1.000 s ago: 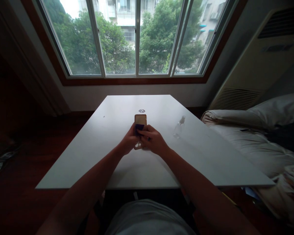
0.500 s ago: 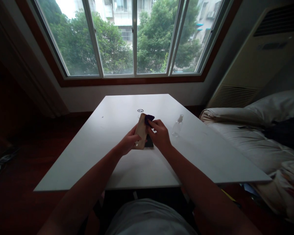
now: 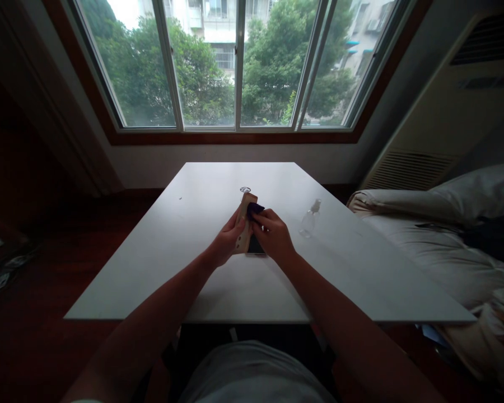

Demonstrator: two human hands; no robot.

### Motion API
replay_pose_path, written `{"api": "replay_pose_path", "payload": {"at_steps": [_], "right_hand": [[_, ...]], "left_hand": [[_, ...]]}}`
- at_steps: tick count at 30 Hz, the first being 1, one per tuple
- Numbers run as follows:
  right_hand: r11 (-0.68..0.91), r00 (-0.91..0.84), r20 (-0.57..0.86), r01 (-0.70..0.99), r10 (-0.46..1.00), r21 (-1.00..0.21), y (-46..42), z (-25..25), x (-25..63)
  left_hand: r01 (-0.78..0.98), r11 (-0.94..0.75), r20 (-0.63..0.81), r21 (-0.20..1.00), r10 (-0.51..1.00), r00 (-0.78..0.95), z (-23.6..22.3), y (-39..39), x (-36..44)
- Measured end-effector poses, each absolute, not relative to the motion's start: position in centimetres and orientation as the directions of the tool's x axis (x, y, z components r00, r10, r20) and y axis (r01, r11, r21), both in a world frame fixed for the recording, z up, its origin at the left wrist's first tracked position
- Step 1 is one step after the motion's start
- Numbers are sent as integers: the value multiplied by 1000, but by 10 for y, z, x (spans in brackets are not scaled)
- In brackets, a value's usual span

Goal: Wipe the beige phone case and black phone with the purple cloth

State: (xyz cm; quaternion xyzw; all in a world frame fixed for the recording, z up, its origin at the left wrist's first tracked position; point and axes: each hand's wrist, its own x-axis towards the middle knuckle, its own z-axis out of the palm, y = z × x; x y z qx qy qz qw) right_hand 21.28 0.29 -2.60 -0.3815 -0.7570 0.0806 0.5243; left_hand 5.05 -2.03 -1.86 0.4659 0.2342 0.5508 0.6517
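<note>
Above white table (image 3: 151,268): phone case (image 3: 243,238) tan, tilted, holes near lower end.

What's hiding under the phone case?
A dark, flat thing like a phone lies on the white table, its lower end showing. The phone case and right hand cover the rest, so I can't tell what else is there.
</note>
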Motion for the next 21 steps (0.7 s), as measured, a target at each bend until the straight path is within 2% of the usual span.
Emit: {"api": "replay_pose_path", "payload": {"at_steps": [13,16,21], "right_hand": [[727,-369,632,442,682,-526,-4,-35,201],[716,-389,601,397,698,-575,-7,-35,196],[608,-408,474,319,780,-727,-10,-32,192]], "left_hand": [[-496,-218,288,841,955,70,-19,-14,47],[-511,-223,275,830,961,28,-16,-13,45],[-504,-271,290,820,956,-42,-18,-8,41]]}}
